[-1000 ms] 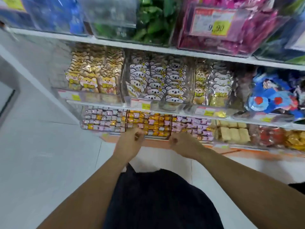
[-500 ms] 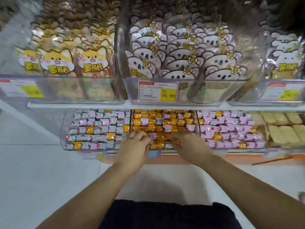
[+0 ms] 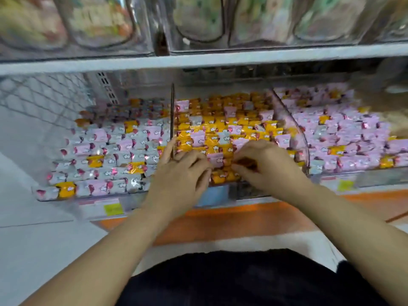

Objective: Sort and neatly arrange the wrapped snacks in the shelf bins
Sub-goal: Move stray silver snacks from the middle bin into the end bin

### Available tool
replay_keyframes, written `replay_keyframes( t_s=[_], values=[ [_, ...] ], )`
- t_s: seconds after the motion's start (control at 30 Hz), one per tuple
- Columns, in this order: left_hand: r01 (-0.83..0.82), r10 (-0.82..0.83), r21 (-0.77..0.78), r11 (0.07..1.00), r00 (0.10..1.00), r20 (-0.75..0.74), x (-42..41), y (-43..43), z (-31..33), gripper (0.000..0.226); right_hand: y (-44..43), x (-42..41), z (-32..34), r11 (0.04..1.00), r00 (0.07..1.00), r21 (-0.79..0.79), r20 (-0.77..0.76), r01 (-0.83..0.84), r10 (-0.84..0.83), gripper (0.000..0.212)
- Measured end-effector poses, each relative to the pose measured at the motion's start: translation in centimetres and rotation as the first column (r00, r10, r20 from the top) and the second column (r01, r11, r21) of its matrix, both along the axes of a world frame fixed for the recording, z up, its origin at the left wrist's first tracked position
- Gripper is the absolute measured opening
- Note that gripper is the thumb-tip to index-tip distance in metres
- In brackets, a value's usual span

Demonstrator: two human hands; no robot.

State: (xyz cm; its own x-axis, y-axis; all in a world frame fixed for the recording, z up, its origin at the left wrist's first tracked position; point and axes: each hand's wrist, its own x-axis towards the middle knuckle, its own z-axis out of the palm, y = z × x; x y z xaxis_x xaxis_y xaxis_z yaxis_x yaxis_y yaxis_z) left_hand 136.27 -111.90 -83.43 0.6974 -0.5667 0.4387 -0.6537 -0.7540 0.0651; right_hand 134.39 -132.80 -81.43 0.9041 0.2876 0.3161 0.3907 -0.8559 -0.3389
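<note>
Snacks (image 3: 217, 159) at the middle bin's (image 3: 220, 192) front are being pinched by the left hand (image 3: 183, 173) and right hand (image 3: 267, 166). Sorting is being judged barely begun, colours being mixed

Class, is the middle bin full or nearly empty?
Full: orange snacks and pink snacks cover the middle bin front to back.

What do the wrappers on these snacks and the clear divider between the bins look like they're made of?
The wrapped snacks sit in thin glossy film, likely plastic, perhaps foil-lined: it glints and the ends look crimped. The clear divider looks like rigid transparent plastic, probably acrylic: snacks show through it and its curved edge holds its shape.
</note>
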Motion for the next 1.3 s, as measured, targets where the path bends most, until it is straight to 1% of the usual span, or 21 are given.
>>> replay_keyframes(
  t_s=[0.07, 0.13, 0.27, 0.33, 0.4, 0.47, 0.53, 0.6, 0.63, 0.7, 0.8, 0.87, 0.93, 1.0, 1.07, 1.1, 1.17, 1.23, 1.3],
  values=[
    [-0.008, 0.009, 0.016, 1.000, 1.000, -0.016, -0.1, 0.1, 0.1, 0.029, -0.1, -0.1, 0.3, 0.999, 0.999, -0.017, -0.016, -0.036, 0.035, 0.023],
    [-0.015, 0.016, 0.026, 1.000, 0.999, -0.030, -0.2, 0.0, 0.2, 0.030, -0.6, 0.1, 0.8, 0.997, 0.995, -0.019, -0.064, -0.076, 0.075, 0.017],
    [-0.017, 0.016, -0.025, 1.000, 0.999, -0.036, 0.1, -0.4, 0.9, 0.026, -2.4, 0.4, 2.1, 0.997, 0.986, 0.030, -0.149, -0.077, 0.081, 0.007],
    [-0.001, -0.001, -0.040, 0.999, 0.998, -0.056, 0.3, -1.1, 1.3, 0.029, -3.1, 0.2, 2.4, 0.996, 0.982, -0.006, -0.169, -0.092, 0.090, 0.009],
    [0.025, -0.023, 0.024, 0.999, 0.996, -0.082, 0.4, -2.2, 1.7, 0.034, -3.4, 0.0, 2.4, 0.991, 0.976, -0.074, -0.192, -0.114, 0.098, 0.017],
    [0.051, -0.034, 0.106, 0.993, 0.987, -0.156, 0.4, -3.4, 1.7, 0.036, -3.6, 0.1, 2.1, 0.980, 0.979, -0.149, -0.176, -0.131, 0.104, 0.022],
    [0.067, -0.028, 0.142, 0.988, 0.966, -0.257, 0.5, -4.0, 1.1, 0.039, -3.5, 0.4, 1.8, 0.970, 0.984, -0.181, -0.108, -0.162, 0.144, 0.013],
    [0.072, -0.038, 0.121, 0.990, 0.963, -0.266, 0.5, -4.1, 0.9, 0.039, -3.3, 0.4, 1.4, 0.962, 0.981, -0.191, -0.062, -0.194, 0.185, 0.003],
    [0.069, -0.037, 0.114, 0.991, 0.965, -0.260, 0.4, -4.1, 0.9, 0.038, -3.2, 0.3, 1.4, 0.960, 0.980, -0.195, -0.061, -0.200, 0.192, 0.002],
    [0.058, -0.017, 0.135, 0.989, 0.959, -0.281, 0.3, -4.1, 1.1, 0.039, -3.1, -0.1, 1.4, 0.957, 0.981, -0.217, -0.054, -0.194, 0.187, 0.005],
    [0.037, 0.025, 0.203, 0.978, 0.955, -0.297, 0.0, -4.4, 1.5, 0.041, -3.0, -0.5, 1.4, 0.942, 0.980, -0.278, 0.011, -0.190, 0.201, 0.009],
    [0.016, 0.048, 0.212, 0.977, 0.955, -0.291, -0.2, -4.6, 1.7, 0.043, -2.9, -0.6, 1.9, 0.940, 0.984, -0.292, -0.063, -0.177, 0.166, 0.014],
    [-0.018, 0.076, 0.203, 0.979, 0.955, -0.285, -0.5, -4.8, 2.0, 0.043, -2.9, -0.8, 2.3, 0.937, 0.978, -0.283, -0.100, -0.205, 0.184, 0.016],
    [-0.056, 0.109, 0.201, 0.978, 0.957, -0.268, -1.0, -5.0, 2.2, 0.042, -2.8, -1.0, 2.6, 0.954, 0.975, -0.211, -0.101, -0.214, 0.196, 0.014],
    [-0.086, 0.140, 0.215, 0.973, 0.957, -0.253, -1.4, -5.3, 2.3, 0.042, -2.6, -1.2, 3.1, 0.986, 0.980, -0.054, -0.134, -0.158, 0.150, 0.011],
    [-0.098, 0.155, 0.224, 0.970, 0.956, -0.250, -1.5, -5.5, 2.3, 0.042, -2.6, -1.2, 3.3, 0.993, 0.985, 0.021, -0.124, -0.117, 0.119, 0.012],
    [-0.119, 0.177, 0.225, 0.967, 0.951, -0.255, -1.7, -5.8, 2.4, 0.039, -2.7, -1.6, 3.7, 0.993, 0.998, 0.100, 0.006, -0.065, 0.064, 0.014],
    [-0.142, 0.198, 0.214, 0.966, 0.943, -0.268, -2.1, -6.0, 2.5, 0.036, -3.0, -2.5, 4.2, 0.973, 0.997, 0.227, 0.070, -0.045, 0.030, 0.012],
    [-0.167, 0.218, 0.204, 0.965, 0.942, -0.257, -2.5, -6.3, 2.7, 0.034, -3.7, -3.9, 4.9, 0.897, 1.000, 0.442, 0.019, -0.016, 0.008, 0.013]
  ],
)
